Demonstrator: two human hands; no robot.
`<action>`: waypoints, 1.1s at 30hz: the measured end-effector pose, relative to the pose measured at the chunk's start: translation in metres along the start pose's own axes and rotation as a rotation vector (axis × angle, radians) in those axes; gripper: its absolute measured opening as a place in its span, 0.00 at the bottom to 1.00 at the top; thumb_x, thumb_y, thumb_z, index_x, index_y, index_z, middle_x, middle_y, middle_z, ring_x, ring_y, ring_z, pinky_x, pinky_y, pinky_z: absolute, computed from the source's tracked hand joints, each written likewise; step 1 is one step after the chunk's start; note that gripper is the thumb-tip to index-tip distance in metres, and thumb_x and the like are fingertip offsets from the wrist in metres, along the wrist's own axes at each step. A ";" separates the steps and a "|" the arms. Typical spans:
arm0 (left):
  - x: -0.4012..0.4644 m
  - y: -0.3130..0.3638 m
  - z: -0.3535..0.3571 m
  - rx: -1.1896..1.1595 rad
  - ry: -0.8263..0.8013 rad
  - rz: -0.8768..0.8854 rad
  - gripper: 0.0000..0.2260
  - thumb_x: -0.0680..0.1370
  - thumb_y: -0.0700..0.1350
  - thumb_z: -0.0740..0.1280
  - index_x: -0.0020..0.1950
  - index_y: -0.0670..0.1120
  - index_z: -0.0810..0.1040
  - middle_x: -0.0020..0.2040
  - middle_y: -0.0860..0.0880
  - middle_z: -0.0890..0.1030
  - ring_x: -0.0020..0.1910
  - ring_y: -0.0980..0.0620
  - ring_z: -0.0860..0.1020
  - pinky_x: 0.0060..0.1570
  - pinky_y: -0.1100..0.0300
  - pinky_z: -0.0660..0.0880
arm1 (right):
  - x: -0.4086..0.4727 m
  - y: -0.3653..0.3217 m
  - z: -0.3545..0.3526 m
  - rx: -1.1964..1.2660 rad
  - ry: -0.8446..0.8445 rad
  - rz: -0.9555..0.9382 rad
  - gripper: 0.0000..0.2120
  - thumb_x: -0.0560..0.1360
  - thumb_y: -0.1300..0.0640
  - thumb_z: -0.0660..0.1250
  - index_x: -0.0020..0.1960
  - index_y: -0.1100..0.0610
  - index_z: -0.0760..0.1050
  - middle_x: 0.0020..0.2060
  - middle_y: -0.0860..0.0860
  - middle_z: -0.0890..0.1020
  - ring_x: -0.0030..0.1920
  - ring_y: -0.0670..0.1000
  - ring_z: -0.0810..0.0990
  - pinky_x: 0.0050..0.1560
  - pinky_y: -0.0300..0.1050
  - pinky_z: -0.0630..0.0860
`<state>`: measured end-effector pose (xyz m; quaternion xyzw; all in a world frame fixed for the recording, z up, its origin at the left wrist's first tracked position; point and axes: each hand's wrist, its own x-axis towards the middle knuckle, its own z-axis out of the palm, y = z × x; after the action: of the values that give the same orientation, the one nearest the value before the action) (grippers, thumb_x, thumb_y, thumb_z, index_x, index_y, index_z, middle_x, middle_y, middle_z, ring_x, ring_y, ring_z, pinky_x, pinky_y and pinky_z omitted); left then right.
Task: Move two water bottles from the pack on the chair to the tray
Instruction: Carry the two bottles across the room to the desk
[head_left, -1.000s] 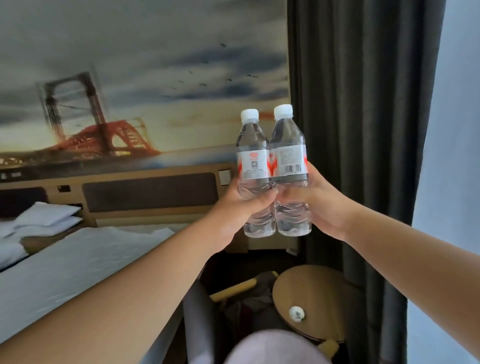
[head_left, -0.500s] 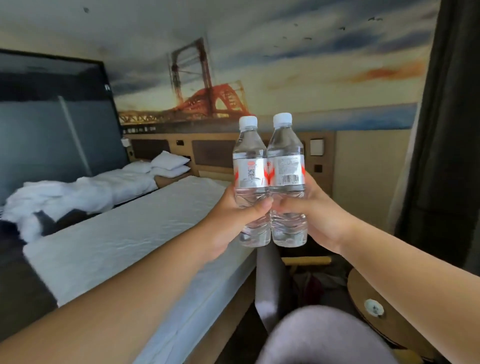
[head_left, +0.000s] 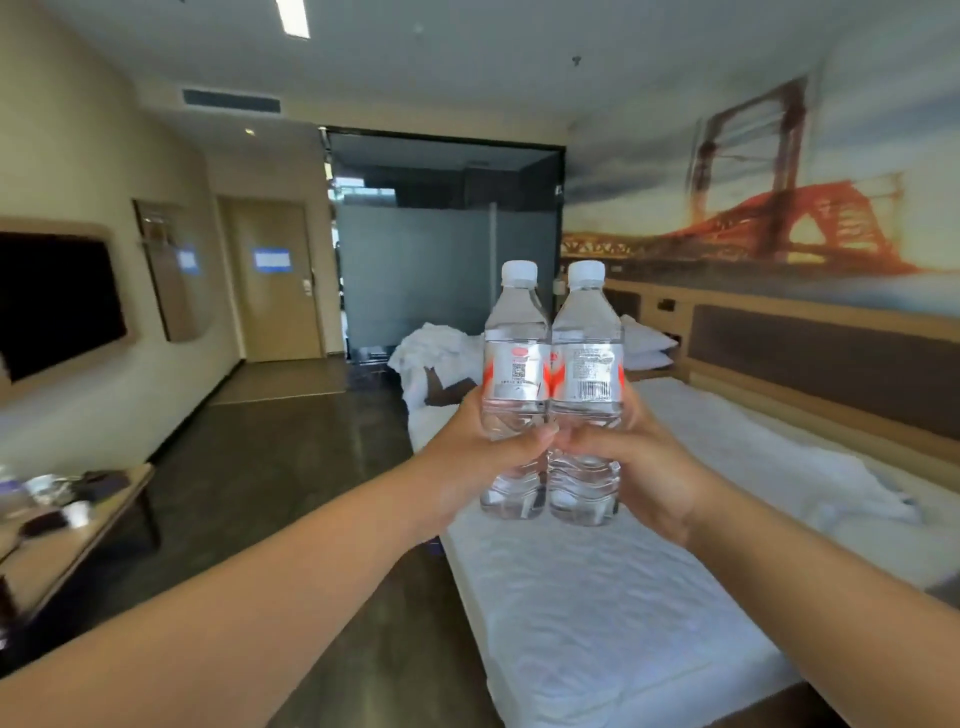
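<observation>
Two clear water bottles with white caps and silver-and-red labels are held upright side by side at arm's length, touching each other. My left hand grips the left bottle around its lower half. My right hand grips the right bottle the same way. Both bottles hang in the air above the near corner of the bed. The chair, the pack and the tray are out of view.
A white bed fills the lower right, with crumpled bedding further back. A wooden desk with small items stands at the left edge, under a wall TV. Dark floor runs between bed and desk toward a door.
My view has swung left, from the curtain and round table past the headboard to the room's length. Both hands keep the same hold on the bottles in front of me.
</observation>
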<state>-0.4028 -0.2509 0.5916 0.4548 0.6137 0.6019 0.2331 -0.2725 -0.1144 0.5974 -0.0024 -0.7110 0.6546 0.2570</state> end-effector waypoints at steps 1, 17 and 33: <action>-0.005 -0.004 -0.032 0.015 0.035 -0.008 0.23 0.79 0.48 0.75 0.70 0.63 0.72 0.59 0.65 0.84 0.58 0.67 0.82 0.53 0.69 0.80 | 0.021 0.007 0.026 0.008 -0.033 0.004 0.35 0.71 0.63 0.77 0.75 0.49 0.71 0.65 0.55 0.83 0.66 0.58 0.82 0.71 0.67 0.72; -0.158 -0.047 -0.428 0.222 0.735 -0.205 0.41 0.68 0.63 0.80 0.77 0.60 0.67 0.70 0.54 0.80 0.70 0.47 0.78 0.72 0.39 0.71 | 0.275 0.121 0.433 0.301 -0.687 0.165 0.36 0.74 0.72 0.74 0.75 0.48 0.69 0.63 0.57 0.84 0.64 0.59 0.84 0.68 0.65 0.75; -0.212 -0.076 -0.530 0.271 1.338 -0.351 0.39 0.68 0.65 0.78 0.75 0.65 0.65 0.68 0.57 0.81 0.68 0.48 0.80 0.72 0.38 0.69 | 0.375 0.183 0.630 0.418 -1.266 0.198 0.31 0.69 0.69 0.78 0.66 0.47 0.77 0.53 0.55 0.89 0.59 0.57 0.86 0.70 0.63 0.74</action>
<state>-0.7646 -0.6974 0.5520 -0.0936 0.7593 0.6240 -0.1594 -0.8907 -0.5466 0.5561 0.3664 -0.5791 0.6741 -0.2756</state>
